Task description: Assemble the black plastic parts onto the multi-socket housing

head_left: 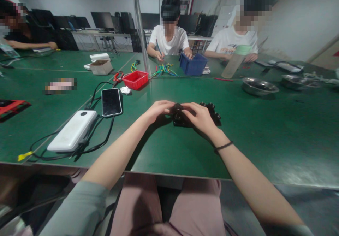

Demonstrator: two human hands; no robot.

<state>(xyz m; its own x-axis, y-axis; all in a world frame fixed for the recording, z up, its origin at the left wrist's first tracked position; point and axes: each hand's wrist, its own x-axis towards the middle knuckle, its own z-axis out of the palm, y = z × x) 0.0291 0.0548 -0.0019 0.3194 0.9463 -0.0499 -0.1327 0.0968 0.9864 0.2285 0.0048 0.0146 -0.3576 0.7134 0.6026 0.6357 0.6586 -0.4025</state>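
Observation:
My left hand (158, 109) and my right hand (200, 117) meet over a cluster of small black parts (213, 110) on the green table (164, 147). Both hands have their fingers curled and pinched on a round black piece (177, 108) between them. More black parts lie just behind my right hand, partly hidden by it. A black band sits on my right wrist.
A white power bank (72, 130) with black cables and a phone (111, 101) lie to the left. A red bin (135, 79), a blue bin (193, 64), coloured wires (162, 70) and metal bowls (260, 86) stand farther back. Three other people sit across the table.

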